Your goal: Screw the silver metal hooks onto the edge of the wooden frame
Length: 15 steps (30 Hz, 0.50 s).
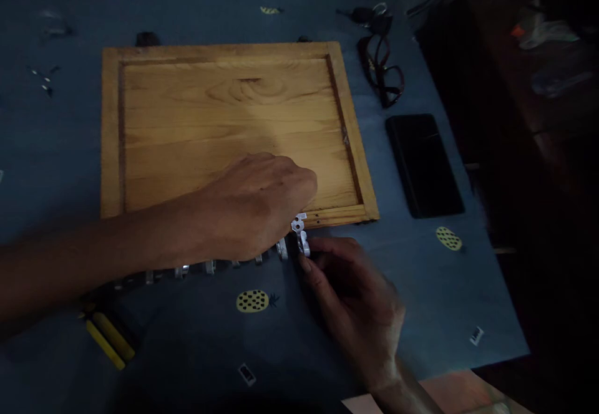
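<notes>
A worktop covered with a dark blue cloth printed with small yellow fruit shapes fills most of the view, and the light is dim. On it lies a wooden panel with a raised frame around a flat sunken middle, lying flat with its near edge toward the person. Just in front of that near edge runs a long dark strip with metal brackets spaced along it, reaching from the lower left toward the panel's near right corner. The left hand comes in from the left, palm down, and rests over the near edge of the panel and the right part of the strip; its fingers are curled under and hidden, so I cannot tell whether they grip anything. The right hand comes up from the lower right, and its fingers are pinched narrowly on a small shiny metal bracket at the right end of the strip, just beside the panel's near right corner and close to the left hand's knuckles. To the right of the panel a black phone lies flat, and farther back a pair of dark-framed glasses rests near the panel's far right corner. At the lower left, near the strip's far end, lies a tool with yellow handles.
</notes>
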Each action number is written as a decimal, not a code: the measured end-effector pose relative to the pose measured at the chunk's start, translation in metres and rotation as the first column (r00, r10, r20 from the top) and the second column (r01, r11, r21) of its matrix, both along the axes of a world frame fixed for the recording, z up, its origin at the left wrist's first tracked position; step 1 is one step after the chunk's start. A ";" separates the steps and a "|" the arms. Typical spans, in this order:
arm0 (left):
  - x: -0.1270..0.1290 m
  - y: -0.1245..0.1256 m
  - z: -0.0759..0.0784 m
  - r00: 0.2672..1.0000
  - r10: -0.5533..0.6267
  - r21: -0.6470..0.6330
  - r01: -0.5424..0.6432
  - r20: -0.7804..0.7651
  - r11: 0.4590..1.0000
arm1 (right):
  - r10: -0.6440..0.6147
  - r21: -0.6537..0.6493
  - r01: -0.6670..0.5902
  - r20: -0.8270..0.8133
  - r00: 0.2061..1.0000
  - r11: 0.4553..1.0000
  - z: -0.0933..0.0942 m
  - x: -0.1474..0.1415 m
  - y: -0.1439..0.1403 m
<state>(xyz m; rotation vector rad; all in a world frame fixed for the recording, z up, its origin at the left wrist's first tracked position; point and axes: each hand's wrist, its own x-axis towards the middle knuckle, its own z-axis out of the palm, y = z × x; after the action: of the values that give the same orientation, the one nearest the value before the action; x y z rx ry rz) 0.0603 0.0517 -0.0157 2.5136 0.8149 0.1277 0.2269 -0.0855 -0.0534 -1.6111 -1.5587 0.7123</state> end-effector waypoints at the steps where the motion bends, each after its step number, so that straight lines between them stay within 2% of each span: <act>1: 0.000 0.000 0.000 1.000 -0.003 0.003 0.003 0.004 1.000 | 0.005 0.009 -0.005 0.004 1.000 1.000 0.000 0.000 0.000; 15: -0.001 -0.001 -0.001 1.000 -0.003 -0.002 0.003 0.018 1.000 | 0.014 0.073 -0.018 0.059 0.998 0.997 0.003 0.000 0.003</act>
<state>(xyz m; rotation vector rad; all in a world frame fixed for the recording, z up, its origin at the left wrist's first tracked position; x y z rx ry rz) 0.0591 0.0512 -0.0170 2.5086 0.8033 0.1484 0.2268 -0.0830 -0.0506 -1.5794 -1.6221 0.6141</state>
